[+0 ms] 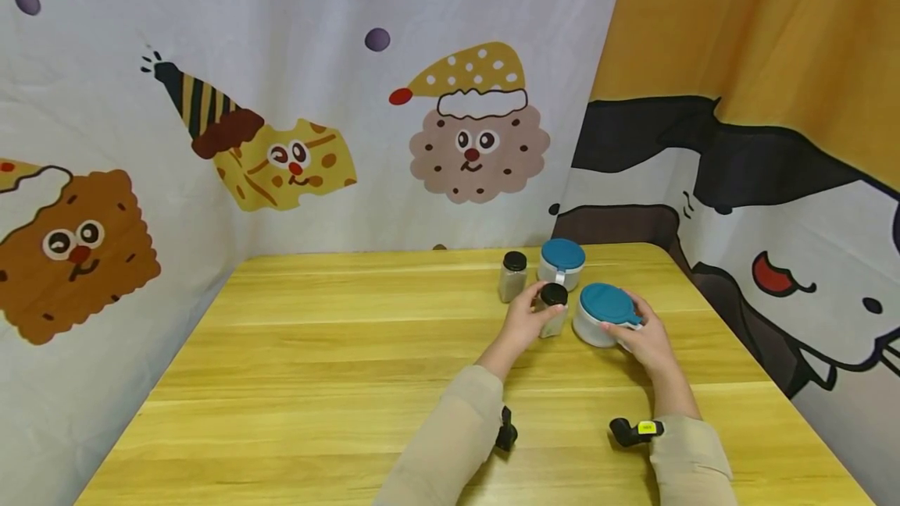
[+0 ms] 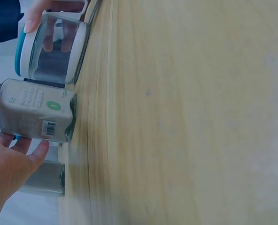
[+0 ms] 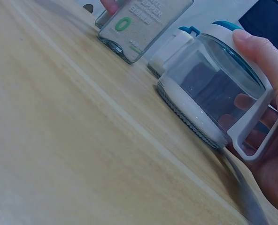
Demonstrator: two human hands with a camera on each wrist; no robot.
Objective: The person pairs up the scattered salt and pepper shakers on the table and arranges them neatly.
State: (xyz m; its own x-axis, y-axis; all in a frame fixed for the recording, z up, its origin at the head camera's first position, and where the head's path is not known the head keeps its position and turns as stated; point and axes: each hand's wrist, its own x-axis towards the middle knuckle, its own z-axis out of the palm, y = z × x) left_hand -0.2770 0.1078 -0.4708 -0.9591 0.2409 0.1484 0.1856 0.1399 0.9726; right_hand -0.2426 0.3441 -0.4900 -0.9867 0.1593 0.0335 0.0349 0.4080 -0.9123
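Observation:
My left hand point(image 1: 522, 322) holds a square glass pepper jar point(image 1: 554, 295) with a black lid, fingers and thumb around its upper part. The jar's pale powder and printed label point(image 2: 33, 110) face the left wrist view. To its right, my right hand point(image 1: 648, 340) grips a clear seasoning pot point(image 1: 607, 304) with a blue lid. The thumb lies on the lid's rim, and other fingers show through the glass beside the white handle point(image 3: 254, 133). White grains point(image 3: 190, 105) cover the bottom of this pot.
Behind the hands stand a second black-lidded jar point(image 1: 512, 279) and a second blue-lidded pot point(image 1: 562, 260), close together near the back edge of the wooden table point(image 1: 316, 365). A printed curtain point(image 1: 316, 22) hangs behind the table and along its sides.

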